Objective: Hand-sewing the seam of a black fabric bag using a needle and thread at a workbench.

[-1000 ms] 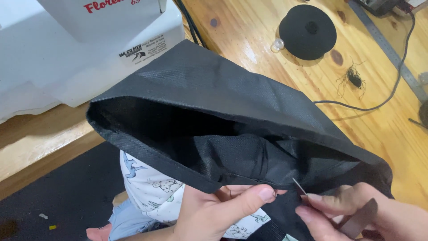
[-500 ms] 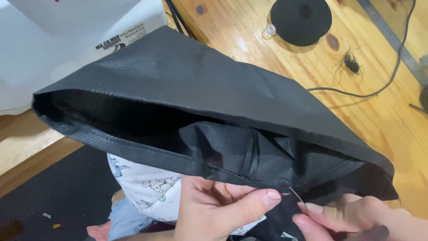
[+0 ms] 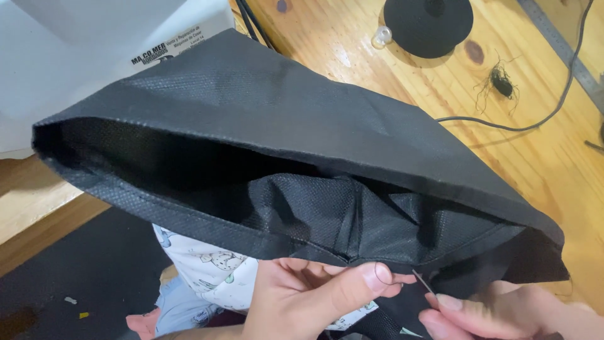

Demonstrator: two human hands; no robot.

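Head view: wooden table (image 3: 390,75) under black bag (image 3: 283,145), cable (image 3: 535,119) beside.

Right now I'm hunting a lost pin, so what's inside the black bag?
Inside the black bag only its own crumpled fabric lining shows; no pin. The deeper, shadowed left end stays hidden.

Bright, even light; glare patch on table (image 3: 343,55) above the black bag (image 3: 264,119). Bag interior dark, shadowed. Right hand (image 3: 503,315) slightly motion-blurred.

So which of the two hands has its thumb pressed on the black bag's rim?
The left hand: its thumb lies along the black bag rim, while the right hand pinches a thin needle-like tool.
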